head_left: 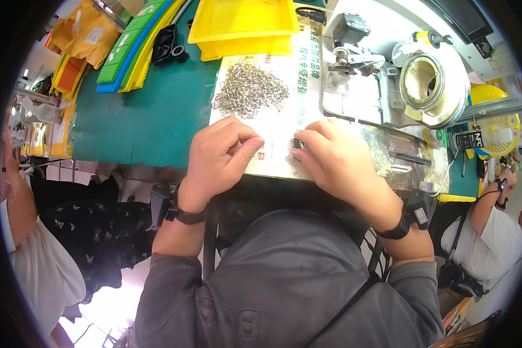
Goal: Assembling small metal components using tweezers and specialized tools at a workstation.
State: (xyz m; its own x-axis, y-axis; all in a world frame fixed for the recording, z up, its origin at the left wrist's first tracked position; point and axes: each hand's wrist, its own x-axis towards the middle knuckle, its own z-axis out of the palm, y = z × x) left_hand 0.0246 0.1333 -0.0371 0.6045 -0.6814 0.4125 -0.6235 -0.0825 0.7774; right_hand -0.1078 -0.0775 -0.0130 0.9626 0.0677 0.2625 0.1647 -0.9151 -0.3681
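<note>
My left hand [221, 153] is closed, its thumb and index finger pressed together just above the printed sheet [272, 165]; whatever it pinches is too small to tell. Facing it, my right hand [337, 153] has its thumb and fingertips drawn close together over a few tiny dark pieces [296, 148] on the sheet. What lies between those fingertips cannot be made out. A heap of small shiny metal parts [249, 90] spreads on the sheet beyond my hands. Each of my wrists wears a black strap with a small box.
At the back stands a yellow plastic bin [243, 35]. A machine with a round, pale reel [421, 81] is at the right. Green, blue and yellow strips [136, 49] lie on the green mat [139, 124] at the left. People sit close on both sides.
</note>
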